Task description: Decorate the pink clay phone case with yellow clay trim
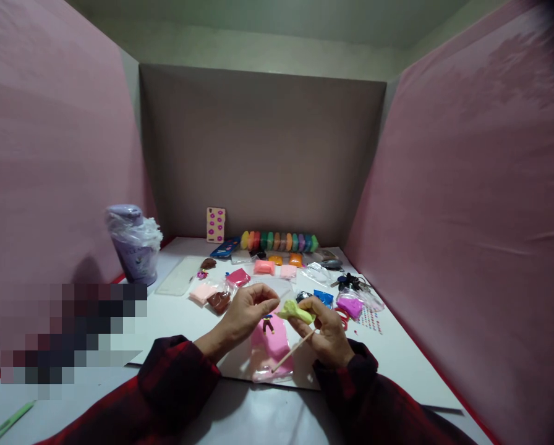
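Note:
My right hand point(330, 337) grips a lump of yellow-green modelling clay point(296, 313), partly in a clear wrapper. A thin wooden stick point(292, 353) also slants down from its fingers. Beside the clay, my left hand point(249, 312) has its thumb and fingertips pinched together; whatever lies between them is too small to make out. Under both hands lies a pink phone case or flat pink piece point(281, 346) in a clear bag. On its upper part rests a tiny clay figure point(268, 323) with a blue top and brown legs.
Behind the hands lie clay packets, among them a coral one point(264, 267) and a purple one point(350, 306). A row of coloured clays point(279, 241) stands at the back. Red scissors point(344, 319) and keys point(351, 282) are right; a wrapped purple bottle point(135, 247) stands left.

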`<control>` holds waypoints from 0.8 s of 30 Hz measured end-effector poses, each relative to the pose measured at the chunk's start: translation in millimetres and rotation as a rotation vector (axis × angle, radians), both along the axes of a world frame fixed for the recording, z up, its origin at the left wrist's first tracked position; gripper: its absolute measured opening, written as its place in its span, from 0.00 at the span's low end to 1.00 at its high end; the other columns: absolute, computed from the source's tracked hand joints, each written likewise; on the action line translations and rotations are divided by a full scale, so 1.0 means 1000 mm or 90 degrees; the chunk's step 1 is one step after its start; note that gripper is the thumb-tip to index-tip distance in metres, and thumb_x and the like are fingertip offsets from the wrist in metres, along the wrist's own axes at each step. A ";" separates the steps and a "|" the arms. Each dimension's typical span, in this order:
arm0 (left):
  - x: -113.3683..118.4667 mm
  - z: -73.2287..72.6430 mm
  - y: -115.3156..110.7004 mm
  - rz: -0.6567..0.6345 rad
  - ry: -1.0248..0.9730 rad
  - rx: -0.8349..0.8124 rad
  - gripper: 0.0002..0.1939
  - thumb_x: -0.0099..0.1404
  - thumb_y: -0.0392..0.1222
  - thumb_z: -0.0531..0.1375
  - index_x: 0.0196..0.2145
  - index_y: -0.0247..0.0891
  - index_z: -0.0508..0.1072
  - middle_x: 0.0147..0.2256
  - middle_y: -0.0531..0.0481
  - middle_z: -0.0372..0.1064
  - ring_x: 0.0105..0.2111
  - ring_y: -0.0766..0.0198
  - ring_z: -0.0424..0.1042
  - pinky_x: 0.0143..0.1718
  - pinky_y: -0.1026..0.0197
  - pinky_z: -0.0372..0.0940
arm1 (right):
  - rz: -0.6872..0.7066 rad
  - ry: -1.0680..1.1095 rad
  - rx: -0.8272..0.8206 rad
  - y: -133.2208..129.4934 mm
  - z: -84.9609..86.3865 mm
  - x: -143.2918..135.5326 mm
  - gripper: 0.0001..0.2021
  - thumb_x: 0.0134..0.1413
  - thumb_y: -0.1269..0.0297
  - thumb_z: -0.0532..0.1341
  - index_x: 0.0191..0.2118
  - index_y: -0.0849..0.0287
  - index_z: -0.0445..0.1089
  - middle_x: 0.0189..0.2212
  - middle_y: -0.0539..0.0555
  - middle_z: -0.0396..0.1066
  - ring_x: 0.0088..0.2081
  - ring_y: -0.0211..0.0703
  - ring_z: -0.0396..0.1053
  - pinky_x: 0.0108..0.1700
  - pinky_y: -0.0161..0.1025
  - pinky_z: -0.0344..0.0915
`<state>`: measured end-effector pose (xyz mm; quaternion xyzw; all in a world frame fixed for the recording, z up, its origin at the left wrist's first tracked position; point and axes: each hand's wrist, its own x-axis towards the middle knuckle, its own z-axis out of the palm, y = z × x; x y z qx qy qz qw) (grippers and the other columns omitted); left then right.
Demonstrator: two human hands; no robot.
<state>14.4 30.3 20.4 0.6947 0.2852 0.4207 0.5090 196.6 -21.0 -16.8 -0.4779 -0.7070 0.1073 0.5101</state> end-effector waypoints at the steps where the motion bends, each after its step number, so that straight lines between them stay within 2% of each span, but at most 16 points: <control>1: 0.000 0.000 0.000 0.000 0.004 0.000 0.09 0.57 0.43 0.61 0.28 0.33 0.70 0.26 0.51 0.65 0.26 0.67 0.64 0.28 0.65 0.59 | 0.004 -0.004 0.002 0.000 0.000 0.000 0.08 0.53 0.60 0.60 0.31 0.58 0.63 0.23 0.48 0.62 0.24 0.36 0.59 0.24 0.33 0.55; 8: 0.002 0.003 -0.006 0.005 0.016 -0.006 0.08 0.55 0.41 0.60 0.24 0.34 0.67 0.21 0.54 0.63 0.21 0.67 0.64 0.24 0.64 0.60 | 0.022 -0.026 0.020 -0.001 -0.001 0.000 0.08 0.53 0.59 0.60 0.32 0.58 0.63 0.24 0.49 0.62 0.25 0.37 0.60 0.27 0.34 0.57; 14: 0.007 0.004 -0.010 0.053 -0.009 -0.021 0.08 0.53 0.40 0.60 0.21 0.35 0.66 0.18 0.56 0.60 0.19 0.69 0.61 0.21 0.67 0.57 | 0.019 -0.042 0.031 -0.001 0.002 -0.001 0.08 0.53 0.60 0.59 0.31 0.58 0.64 0.23 0.49 0.62 0.25 0.37 0.59 0.25 0.34 0.56; 17: 0.007 0.002 -0.009 0.056 -0.020 -0.034 0.09 0.54 0.41 0.61 0.22 0.35 0.67 0.19 0.56 0.60 0.19 0.70 0.61 0.21 0.67 0.57 | 0.009 -0.042 0.030 -0.002 0.003 -0.001 0.08 0.53 0.60 0.59 0.31 0.59 0.64 0.23 0.49 0.62 0.24 0.37 0.59 0.26 0.35 0.56; 24: 0.004 -0.001 -0.005 0.006 -0.048 -0.057 0.10 0.55 0.43 0.63 0.29 0.33 0.70 0.25 0.52 0.66 0.24 0.67 0.65 0.26 0.65 0.60 | 0.011 -0.034 0.022 -0.002 0.002 0.000 0.07 0.53 0.61 0.59 0.30 0.58 0.63 0.23 0.48 0.62 0.25 0.37 0.59 0.25 0.34 0.54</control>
